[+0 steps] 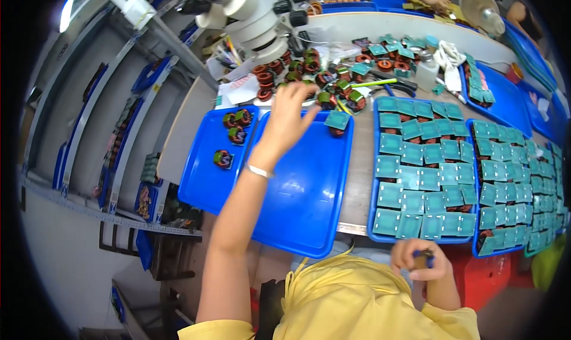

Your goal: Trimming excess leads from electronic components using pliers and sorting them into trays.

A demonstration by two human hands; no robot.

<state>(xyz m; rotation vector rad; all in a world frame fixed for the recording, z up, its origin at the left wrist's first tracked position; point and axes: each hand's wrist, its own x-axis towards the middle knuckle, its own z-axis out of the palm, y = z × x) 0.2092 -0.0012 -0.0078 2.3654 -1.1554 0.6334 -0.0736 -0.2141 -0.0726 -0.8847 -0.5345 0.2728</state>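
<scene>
Blue tray (205, 182) holds four coils (223, 160); left hand (286, 121) spread, right hand (427, 246) gripping apparently one dark part (423, 259).

coil (326, 100): glossy wire | blue tray (303, 191): glossy plastic | yellow shirt (357, 298): matt cloth | bracelet (260, 171): shiny metal

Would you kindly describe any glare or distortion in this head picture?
Head view: soft highlights glare off the larger blue tray by the left hand; the lamp at upper left is washed out to white; the lower shelf rail bows; black fills the corners.
</scene>
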